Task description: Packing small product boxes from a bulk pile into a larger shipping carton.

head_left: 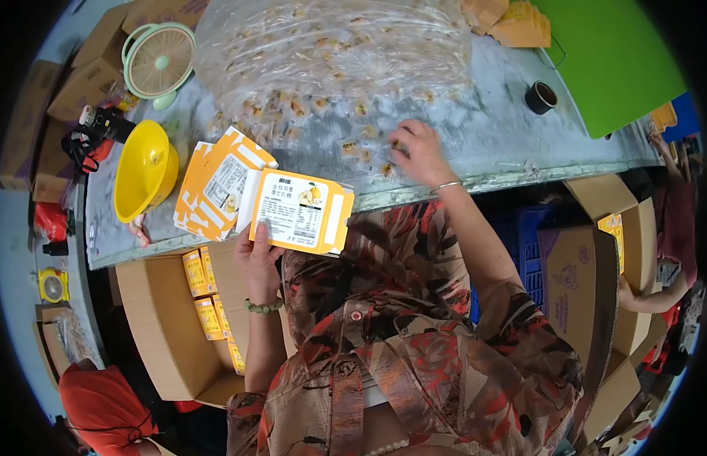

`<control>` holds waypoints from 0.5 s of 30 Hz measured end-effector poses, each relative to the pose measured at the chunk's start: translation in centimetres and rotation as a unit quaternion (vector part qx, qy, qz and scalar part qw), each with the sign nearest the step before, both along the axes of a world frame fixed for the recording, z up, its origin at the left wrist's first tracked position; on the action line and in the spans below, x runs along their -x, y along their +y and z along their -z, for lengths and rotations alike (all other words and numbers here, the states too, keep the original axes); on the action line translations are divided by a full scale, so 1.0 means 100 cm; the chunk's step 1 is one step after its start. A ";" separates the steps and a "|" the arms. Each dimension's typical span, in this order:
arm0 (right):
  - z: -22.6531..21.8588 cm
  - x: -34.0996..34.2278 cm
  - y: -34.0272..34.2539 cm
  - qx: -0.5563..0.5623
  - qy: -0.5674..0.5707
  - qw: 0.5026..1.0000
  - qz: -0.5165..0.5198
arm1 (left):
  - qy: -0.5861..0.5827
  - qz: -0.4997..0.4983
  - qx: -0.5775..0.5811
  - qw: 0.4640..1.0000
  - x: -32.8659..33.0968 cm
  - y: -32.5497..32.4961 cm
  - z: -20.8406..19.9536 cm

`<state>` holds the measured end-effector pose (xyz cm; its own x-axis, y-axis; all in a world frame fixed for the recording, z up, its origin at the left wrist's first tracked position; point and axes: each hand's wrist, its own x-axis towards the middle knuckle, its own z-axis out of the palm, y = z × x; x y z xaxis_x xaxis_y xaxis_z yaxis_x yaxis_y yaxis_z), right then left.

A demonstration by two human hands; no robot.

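Note:
My left hand (258,262) is closed on a yellow and white carton (293,216), its thumb on the printed face. The carton is tilted over the table's near edge. Beside it lies a fanned stack of flat orange and white cartons (217,186), partly covered by the held one. My right hand (423,154) is over the table with its fingers bent together around a small clear-wrapped piece, partly hidden at the fingertips. Several more small wrapped pieces (359,150) lie just left of it. Behind them spreads a big clear plastic bag (331,57) full of such pieces.
A yellow bowl (144,175) and a pale green fan (160,64) stand at left. At right are a dark round container (541,97) and a green board (612,61). Open cardboard boxes (152,327) flank me below. Other people's red shirt (106,406) and arm (657,300) show at the sides.

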<state>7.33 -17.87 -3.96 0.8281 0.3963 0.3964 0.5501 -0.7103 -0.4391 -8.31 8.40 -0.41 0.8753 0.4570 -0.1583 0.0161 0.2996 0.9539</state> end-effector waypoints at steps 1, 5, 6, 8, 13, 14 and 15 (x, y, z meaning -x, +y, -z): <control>0.003 -0.001 -0.008 -0.005 -0.004 1.000 0.022 | -0.001 0.005 0.002 1.000 0.000 -0.001 0.000; -0.006 0.003 -0.019 0.030 -0.124 0.989 0.078 | -0.004 -0.002 0.008 1.000 -0.001 -0.004 0.000; -0.009 0.006 -0.017 0.030 -0.123 0.989 0.078 | -0.003 -0.002 0.007 1.000 -0.002 -0.004 0.000; -0.017 0.016 -0.003 -0.040 -0.123 0.991 0.025 | -0.007 0.000 0.009 1.000 -0.004 -0.006 0.000; -0.017 0.035 0.045 0.002 -0.044 0.999 0.020 | -0.006 -0.010 -0.001 1.000 -0.006 -0.009 -0.002; -0.011 0.033 0.049 -0.005 -0.043 0.998 0.049 | -0.003 -0.009 -0.006 1.000 -0.006 -0.011 0.000; -0.009 0.031 0.054 -0.007 -0.045 0.998 0.052 | 0.005 -0.013 -0.012 1.000 -0.004 -0.007 0.001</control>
<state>4.24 -12.44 -3.07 0.8259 0.3039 0.4750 0.5106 -0.7605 -0.4012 -7.89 7.70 -0.46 0.8617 0.4831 -0.1552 0.0176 0.2772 0.9607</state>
